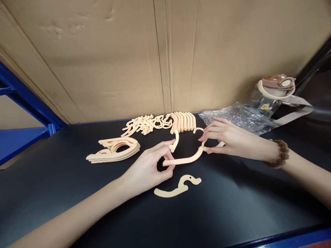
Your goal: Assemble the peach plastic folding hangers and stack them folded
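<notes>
One hanger (184, 160) was at the table (245, 210), long axis running sideways from left hand (150, 165) to right hand (223, 137). I found the left pinching one end, the right gripping the other.

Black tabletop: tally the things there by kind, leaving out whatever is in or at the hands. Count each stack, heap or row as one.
Stack of flat cream pieces: 1
Jumbled heap of small cream parts: 1
Row of curved cream pieces: 1
Loose cream piece: 1
Bottle with strap: 1
Crumpled clear plastic: 1
Total: 6
</notes>
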Demonstrator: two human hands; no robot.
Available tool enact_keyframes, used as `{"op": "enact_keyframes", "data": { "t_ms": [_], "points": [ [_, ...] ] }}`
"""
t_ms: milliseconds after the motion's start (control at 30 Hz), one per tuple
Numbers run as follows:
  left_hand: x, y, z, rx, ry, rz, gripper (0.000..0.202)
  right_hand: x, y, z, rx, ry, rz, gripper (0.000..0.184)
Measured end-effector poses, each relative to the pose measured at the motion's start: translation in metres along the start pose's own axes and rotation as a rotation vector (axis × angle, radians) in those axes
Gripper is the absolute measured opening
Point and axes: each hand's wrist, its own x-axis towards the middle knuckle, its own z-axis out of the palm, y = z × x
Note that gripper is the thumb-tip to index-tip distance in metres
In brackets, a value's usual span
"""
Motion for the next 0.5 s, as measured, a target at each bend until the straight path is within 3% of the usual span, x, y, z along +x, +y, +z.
{"op": "enact_keyframes", "data": {
  "t_ms": [133,267,500],
  "points": [
    [-0.0011,0.0006,0.0002,0.068,-0.033,0.047,0.008,0.0013,-0.0035,0.0014,-0.034,0.031,-0.022,0.023],
    [-0.0022,0.0010,0.0000,0.140,-0.066,0.123,0.023,0.0025,-0.0047,0.0038,-0.051,0.050,-0.028,0.030],
    [-0.0026,0.0027,-0.0006,0.083,-0.120,0.040,0.032,0.0024,-0.0091,0.0037,-0.012,0.090,0.004,0.030]
  ]
}}
